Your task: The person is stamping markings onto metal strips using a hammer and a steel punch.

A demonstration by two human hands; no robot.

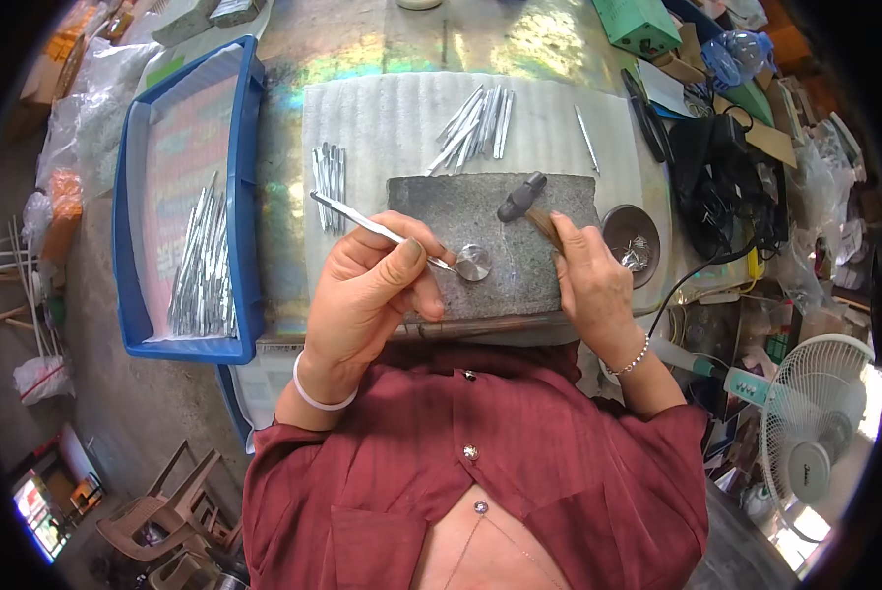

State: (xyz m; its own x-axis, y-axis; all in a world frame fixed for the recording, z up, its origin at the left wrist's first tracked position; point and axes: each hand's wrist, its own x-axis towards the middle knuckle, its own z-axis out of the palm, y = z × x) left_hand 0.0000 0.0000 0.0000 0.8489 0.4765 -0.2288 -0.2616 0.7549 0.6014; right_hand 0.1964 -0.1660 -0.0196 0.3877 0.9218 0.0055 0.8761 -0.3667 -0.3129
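My left hand point(377, 270) pinches a slim silvery metal stick point(357, 216) between thumb and fingers, slanting down to the right. Its lower end meets a small round shiny metal disc point(474, 263) over a dark grey stone slab point(431, 202); whether the two are joined I cannot tell. My right hand point(593, 280) is closed around the wooden handle of a hammer point(539, 221). The dark hammer head is raised above the slab's right half, apart from the disc. A brown bowl point(615, 224) with small shiny metal bits sits right beside my right hand.
Silvery sticks point(478, 123) lie on a white foam sheet point(372, 103) behind the slab, and more point(329, 177) at its left. A blue tray point(249, 197) at the left holds several more. At the right are black cables point(726, 187), a plastic bottle point(738, 57) and a fan point(815, 433).
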